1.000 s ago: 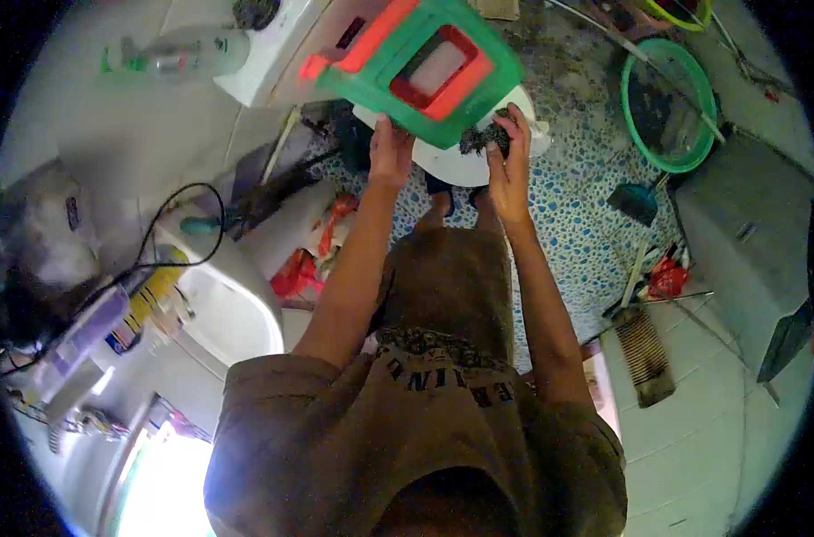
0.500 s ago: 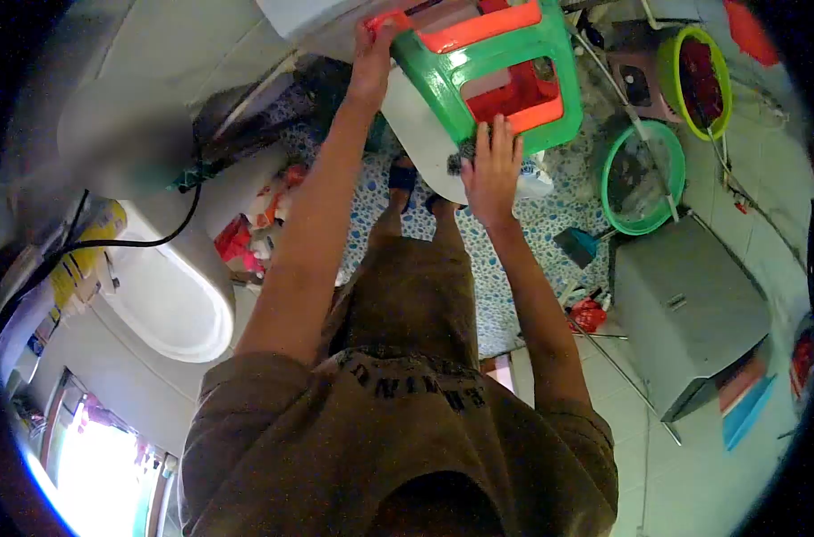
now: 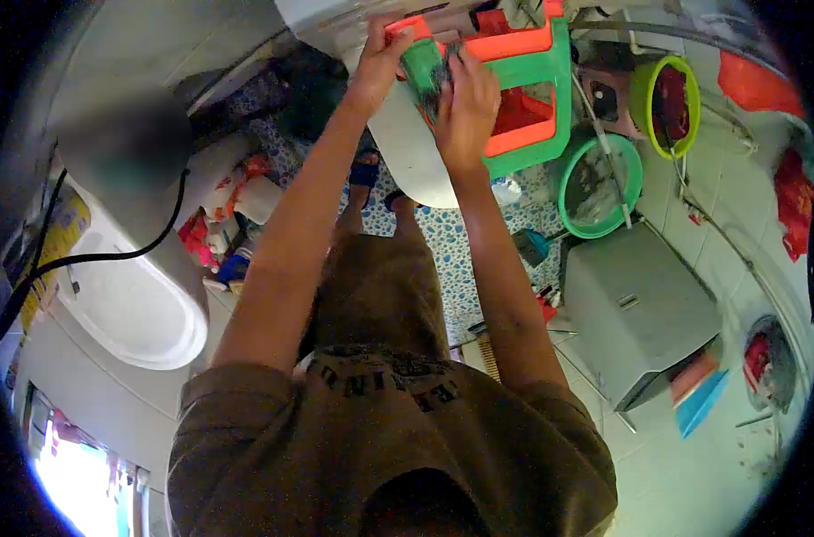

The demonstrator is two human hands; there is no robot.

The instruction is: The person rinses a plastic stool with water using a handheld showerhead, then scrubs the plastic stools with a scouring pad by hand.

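A green and orange plastic stool (image 3: 525, 73) lies tilted on its side at the top of the head view, over a white rounded surface (image 3: 413, 159). My left hand (image 3: 382, 67) is closed around the stool's orange-edged left end. A dark, wiry scrubbing pad (image 3: 445, 67) lies under my right hand (image 3: 468, 107), whose fingers bend over it and press it to the stool's green side. Most of the pad is hidden by those fingers.
A white washbasin (image 3: 147, 309) with a black cable is on the left. On the right are a green basin (image 3: 575, 210), a yellow-green basket (image 3: 638, 98) and a grey box (image 3: 640, 309). A blue dustpan-like tool (image 3: 532, 248) lies on the pebble-patterned floor (image 3: 456, 277).
My right hand has moved up and left along the stool with the scrubbing pad, nearer my left hand. My left hand still holds the stool's end. The view has shifted slightly.
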